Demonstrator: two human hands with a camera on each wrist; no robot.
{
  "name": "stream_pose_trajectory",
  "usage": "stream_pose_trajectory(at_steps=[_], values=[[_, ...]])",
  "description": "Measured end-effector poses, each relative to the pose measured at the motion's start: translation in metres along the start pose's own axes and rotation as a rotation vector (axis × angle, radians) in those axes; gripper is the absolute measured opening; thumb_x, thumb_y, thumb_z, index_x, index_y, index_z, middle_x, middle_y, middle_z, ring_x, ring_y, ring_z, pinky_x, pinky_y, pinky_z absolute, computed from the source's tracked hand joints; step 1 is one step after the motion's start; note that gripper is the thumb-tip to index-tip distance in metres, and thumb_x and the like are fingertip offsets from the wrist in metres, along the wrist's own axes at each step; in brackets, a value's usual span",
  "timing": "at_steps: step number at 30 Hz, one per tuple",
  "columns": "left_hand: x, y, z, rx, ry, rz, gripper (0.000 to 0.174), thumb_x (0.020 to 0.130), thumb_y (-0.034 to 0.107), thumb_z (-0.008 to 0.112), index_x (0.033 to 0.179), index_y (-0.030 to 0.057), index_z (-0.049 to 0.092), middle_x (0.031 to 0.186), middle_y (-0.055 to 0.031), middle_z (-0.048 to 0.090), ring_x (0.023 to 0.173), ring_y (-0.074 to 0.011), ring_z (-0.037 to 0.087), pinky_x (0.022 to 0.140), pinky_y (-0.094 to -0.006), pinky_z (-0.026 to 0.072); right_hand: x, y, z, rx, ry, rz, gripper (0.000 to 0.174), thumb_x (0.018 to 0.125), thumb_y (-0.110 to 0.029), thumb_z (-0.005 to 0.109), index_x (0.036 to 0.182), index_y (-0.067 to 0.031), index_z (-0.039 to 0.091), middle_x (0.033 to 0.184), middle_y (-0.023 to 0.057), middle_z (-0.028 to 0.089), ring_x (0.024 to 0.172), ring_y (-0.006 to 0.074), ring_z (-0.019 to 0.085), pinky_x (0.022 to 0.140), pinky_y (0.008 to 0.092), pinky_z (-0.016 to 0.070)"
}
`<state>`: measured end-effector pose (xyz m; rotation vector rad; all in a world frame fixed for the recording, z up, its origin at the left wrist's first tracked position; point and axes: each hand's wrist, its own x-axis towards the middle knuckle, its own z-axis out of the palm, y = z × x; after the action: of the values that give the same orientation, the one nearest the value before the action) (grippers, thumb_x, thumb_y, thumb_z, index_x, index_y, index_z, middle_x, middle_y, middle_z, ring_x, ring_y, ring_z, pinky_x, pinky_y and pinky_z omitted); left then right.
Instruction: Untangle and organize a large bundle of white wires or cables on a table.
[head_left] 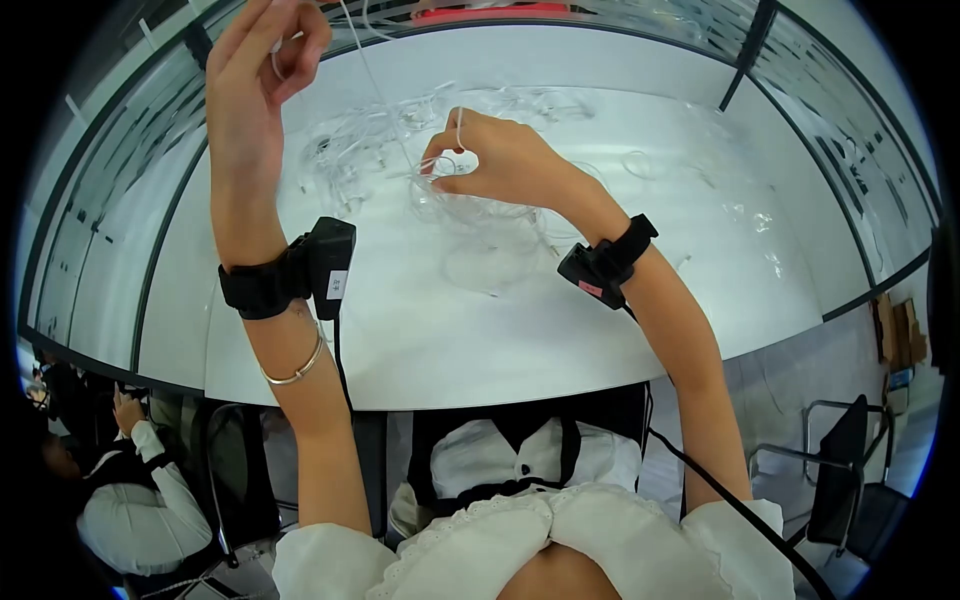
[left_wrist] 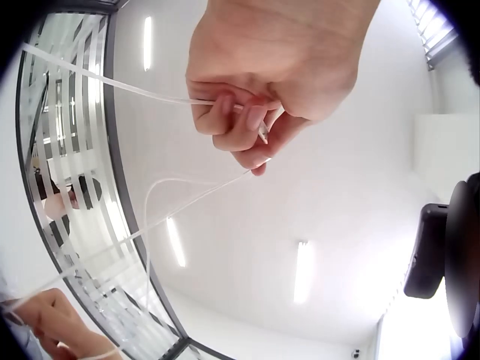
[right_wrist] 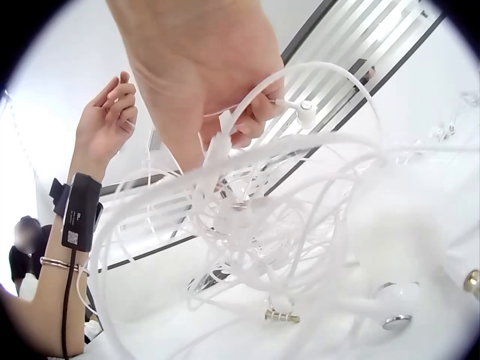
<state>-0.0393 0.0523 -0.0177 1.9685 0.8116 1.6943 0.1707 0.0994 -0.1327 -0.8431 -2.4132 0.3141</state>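
My left hand (head_left: 255, 65) is raised high at the upper left, its fingers curled and pinching a thin white earphone cable (left_wrist: 196, 202). That cable runs taut down toward my right hand (head_left: 515, 160), low over the table. With thumb and fingers, my right hand grips part of a loose tangle of white earphone cables (right_wrist: 262, 232). One white earbud (right_wrist: 306, 112) sticks out beside its fingers in the right wrist view. Below the tangle, a gold-coloured jack plug (right_wrist: 282, 316) shows. A loop of cable also lies over the back of the right hand.
More tangled white cables (head_left: 345, 165) are spread on the white table (head_left: 430, 350), behind and left of the right hand. Low partitions with striped glass (head_left: 820, 150) enclose its far side. A black chair (head_left: 840, 460) stands at right; another person (head_left: 140, 515) sits at lower left.
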Motion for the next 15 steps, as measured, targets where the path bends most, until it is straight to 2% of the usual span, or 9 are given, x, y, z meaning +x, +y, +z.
stream_pose_trajectory(at_steps=[3,6,7,10,11,14,15], values=[[0.000,0.001,0.000,-0.015,0.071,0.014,0.030,0.099,0.025,0.043,0.104,0.0001,0.060,0.066,0.0035,0.041,0.056,-0.0032,0.029,0.049,-0.0190,0.0198,-0.001,0.001,0.000,0.034,0.084,-0.054,0.021,0.079,-0.028,0.072,0.091,-0.0112,0.066,0.103,0.0040,0.055,0.093,0.0222,0.057,0.079,0.0326,0.0465],[0.001,-0.006,-0.015,-0.007,0.272,-0.010,0.028,0.098,0.023,0.046,0.104,-0.0005,0.060,0.066,0.0030,0.042,0.054,-0.0038,0.028,0.049,-0.0194,0.0193,0.003,0.012,-0.014,0.072,0.293,-0.182,0.019,0.079,-0.025,0.072,0.087,-0.0098,0.064,0.106,0.0056,0.054,0.097,0.0241,0.057,0.085,0.0354,0.0459],[0.002,-0.014,-0.024,-0.054,0.341,0.000,0.025,0.097,0.020,0.048,0.100,0.0000,0.064,0.065,0.0002,0.048,0.049,-0.0037,0.029,0.045,-0.0193,0.0178,0.007,0.015,-0.017,0.045,0.424,-0.262,0.021,0.076,-0.023,0.073,0.085,-0.0074,0.063,0.096,0.0027,0.056,0.087,0.0207,0.056,0.074,0.0329,0.0467],[0.002,-0.034,-0.052,-0.175,0.430,-0.065,0.025,0.096,0.019,0.050,0.100,-0.0020,0.063,0.067,-0.0010,0.051,0.046,-0.0041,0.027,0.044,-0.0192,0.0189,0.004,0.008,-0.049,0.320,0.211,-0.072,0.019,0.080,-0.024,0.071,0.081,-0.0082,0.060,0.096,0.0023,0.062,0.087,0.0153,0.053,0.078,0.0316,0.0417],[0.002,-0.036,-0.057,-0.254,0.452,-0.109,0.024,0.095,0.017,0.051,0.099,-0.0035,0.062,0.067,-0.0026,0.053,0.044,-0.0045,0.026,0.044,-0.0193,0.0196,0.002,0.009,-0.056,0.409,0.157,-0.068,0.022,0.080,-0.025,0.070,0.078,-0.0076,0.057,0.085,-0.0002,0.063,0.079,0.0108,0.048,0.072,0.0262,0.0379],[0.002,-0.043,-0.061,-0.320,0.489,-0.162,0.023,0.094,0.017,0.052,0.098,-0.0045,0.061,0.068,-0.0035,0.054,0.044,-0.0048,0.026,0.043,-0.0196,0.0200,-0.002,0.003,-0.071,0.445,0.094,-0.005,0.024,0.081,-0.027,0.068,0.076,-0.0070,0.055,0.079,-0.0014,0.059,0.074,0.0088,0.047,0.069,0.0245,0.0373],[0.002,-0.045,-0.061,-0.322,0.486,-0.165,0.023,0.094,0.017,0.052,0.098,-0.0047,0.060,0.068,-0.0038,0.054,0.044,-0.0048,0.027,0.043,-0.0195,0.0202,-0.001,0.005,-0.071,0.416,0.105,-0.035,0.024,0.082,-0.027,0.069,0.081,-0.0055,0.060,0.075,-0.0024,0.055,0.070,0.0077,0.047,0.065,0.0239,0.0367]])
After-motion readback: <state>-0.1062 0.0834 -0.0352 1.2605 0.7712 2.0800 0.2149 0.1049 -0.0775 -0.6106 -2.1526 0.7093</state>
